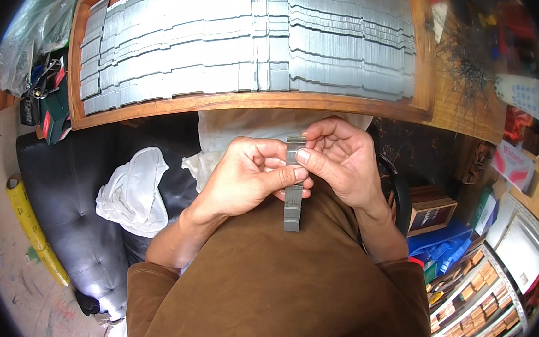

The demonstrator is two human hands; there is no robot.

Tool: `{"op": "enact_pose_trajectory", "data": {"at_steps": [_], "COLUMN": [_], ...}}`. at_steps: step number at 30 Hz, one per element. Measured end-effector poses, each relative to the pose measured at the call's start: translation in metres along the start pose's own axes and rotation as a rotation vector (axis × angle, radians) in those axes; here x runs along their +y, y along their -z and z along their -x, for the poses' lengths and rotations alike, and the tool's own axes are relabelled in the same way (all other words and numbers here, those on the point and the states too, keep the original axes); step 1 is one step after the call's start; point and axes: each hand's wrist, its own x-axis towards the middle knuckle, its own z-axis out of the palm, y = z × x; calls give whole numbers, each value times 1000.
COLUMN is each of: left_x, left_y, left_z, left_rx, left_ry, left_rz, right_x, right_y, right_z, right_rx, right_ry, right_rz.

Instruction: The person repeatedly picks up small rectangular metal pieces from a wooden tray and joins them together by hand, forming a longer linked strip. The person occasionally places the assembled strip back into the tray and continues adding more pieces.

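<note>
Both of my hands hold a narrow grey strip with fine lines across it (292,208), metallic in look, in front of my chest. My left hand (244,173) pinches its middle between thumb and fingers. At the upper end, my right hand (343,159) has its thumb pressed on the strip, with the fingers curled behind. The strip's lower end hangs free over my brown top. Beyond my hands lies a wooden tray (213,102) packed with rows of thin grey metal-looking pieces (349,48).
A white cloth (133,195) lies on a black padded seat (76,209) at left. Farther left is a yellow tube (34,231). On the right stand a small wooden box (431,208), blue plastic (444,250) and a rack of wooden pieces (482,297).
</note>
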Motion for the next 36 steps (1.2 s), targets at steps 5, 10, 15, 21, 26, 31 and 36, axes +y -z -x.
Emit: {"op": "enact_pose_trajectory", "data": {"at_steps": [5,10,15,21,26,31,36], "left_x": [1,0,-2,-4,-4,-5,-2], "left_y": [-1,-1,-1,-1,-2,-1,-2], "left_z": [0,0,0,0,0,0,0], "left_rx": [0,-1,5,15,27,13,-2], "left_ry": [2,2,4,-4,3,2,-7], "left_rz": [10,22,28,49,38,21,30], "right_x": [1,1,3,2,-9,-10,-10], "right_y": [1,2,3,3,3,2,2], "right_z": [0,0,0,2,2,2,2], "right_rx": [-2,-9,7,29,10,15,21], "right_ry": [8,-3,19,24,-106,-127,-123], "right_rz": [10,10,5,-33,49,111,125]}}
